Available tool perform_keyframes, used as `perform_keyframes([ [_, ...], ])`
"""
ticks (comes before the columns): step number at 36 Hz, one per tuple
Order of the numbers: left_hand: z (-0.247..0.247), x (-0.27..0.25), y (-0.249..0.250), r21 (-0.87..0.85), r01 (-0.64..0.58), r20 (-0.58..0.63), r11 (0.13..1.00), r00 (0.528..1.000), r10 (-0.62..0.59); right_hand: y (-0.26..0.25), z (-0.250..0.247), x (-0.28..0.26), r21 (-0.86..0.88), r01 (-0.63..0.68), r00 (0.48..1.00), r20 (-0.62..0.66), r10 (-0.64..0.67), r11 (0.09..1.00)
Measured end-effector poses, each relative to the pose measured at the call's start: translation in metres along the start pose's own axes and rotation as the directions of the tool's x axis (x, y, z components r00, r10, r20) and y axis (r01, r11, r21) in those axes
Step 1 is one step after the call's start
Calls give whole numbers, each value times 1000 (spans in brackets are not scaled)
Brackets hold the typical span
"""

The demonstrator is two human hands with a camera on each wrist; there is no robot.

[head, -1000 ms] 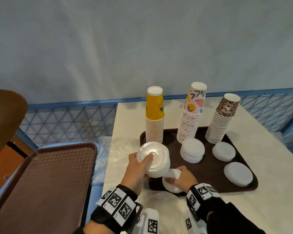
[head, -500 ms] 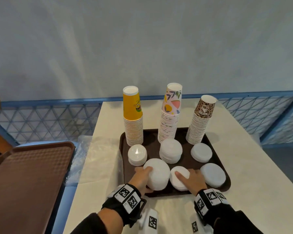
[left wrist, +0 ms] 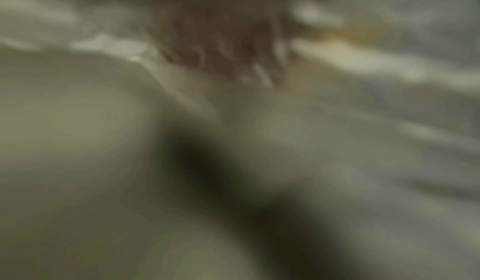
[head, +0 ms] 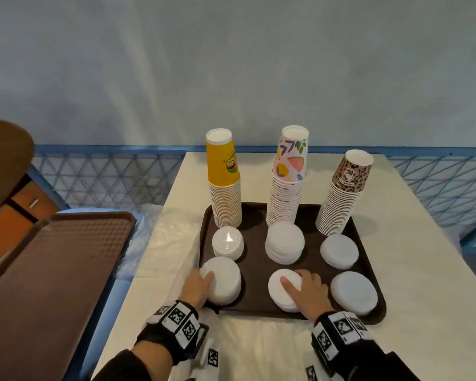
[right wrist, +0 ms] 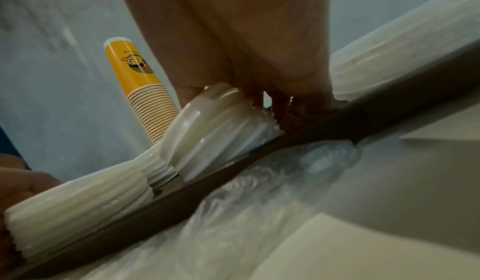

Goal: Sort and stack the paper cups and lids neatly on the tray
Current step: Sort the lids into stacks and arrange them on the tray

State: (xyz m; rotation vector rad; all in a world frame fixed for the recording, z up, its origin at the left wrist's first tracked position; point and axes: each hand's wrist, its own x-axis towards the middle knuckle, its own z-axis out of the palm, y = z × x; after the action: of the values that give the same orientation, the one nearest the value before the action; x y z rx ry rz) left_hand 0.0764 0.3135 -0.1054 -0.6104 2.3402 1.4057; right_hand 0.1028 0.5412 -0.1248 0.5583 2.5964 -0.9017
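Observation:
A dark brown tray [head: 256, 273] on the white table holds three upside-down cup stacks at its back: yellow [head: 224, 188], floral [head: 287, 185] and leopard-print [head: 341, 199]. Several white lid stacks sit in front of them. My left hand [head: 204, 283] grips the front-left lid stack [head: 226, 284], thumb on top. My right hand [head: 300, 284] holds the front-middle lid stack [head: 279, 295], thumb on top and fingers round its right side. In the right wrist view those lids [right wrist: 207, 124] lean against my fingers [right wrist: 275, 103] at the tray rim [right wrist: 259, 161]. The left wrist view is only blur.
A second, larger brown tray [head: 52, 270] lies to the left, below the table. Crumpled clear plastic wrap [head: 162, 248] covers the table's left side and front edge. A blue lattice rail [head: 107, 180] runs behind. Bare tabletop [head: 423, 270] lies right of the tray.
My left hand has brought its lid stack down from the air onto the tray's front-left corner. My right hand has stayed on the front-middle stack.

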Motion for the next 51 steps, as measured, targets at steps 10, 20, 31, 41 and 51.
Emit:
perform_keyframes([
  [10,1,3,-5,246,-103,-89,964,988,129,1,-15,-2,90,40,996,72,-46,995],
  [20,15,-38,92,187,-566,-53,803,810,584,-29,-67,28,288,94,995,-70,-77,953],
  [31,88,12,132,404,-164,254,900,965,62,-43,-64,70,107,-13,992,130,-1,994],
  [41,101,27,121,348,-122,228,930,973,42,-27,-67,76,378,-130,968,248,35,917],
  [51,58,11,125,-292,-10,199,956,977,71,-66,-92,45,693,-77,951,267,-156,717],
])
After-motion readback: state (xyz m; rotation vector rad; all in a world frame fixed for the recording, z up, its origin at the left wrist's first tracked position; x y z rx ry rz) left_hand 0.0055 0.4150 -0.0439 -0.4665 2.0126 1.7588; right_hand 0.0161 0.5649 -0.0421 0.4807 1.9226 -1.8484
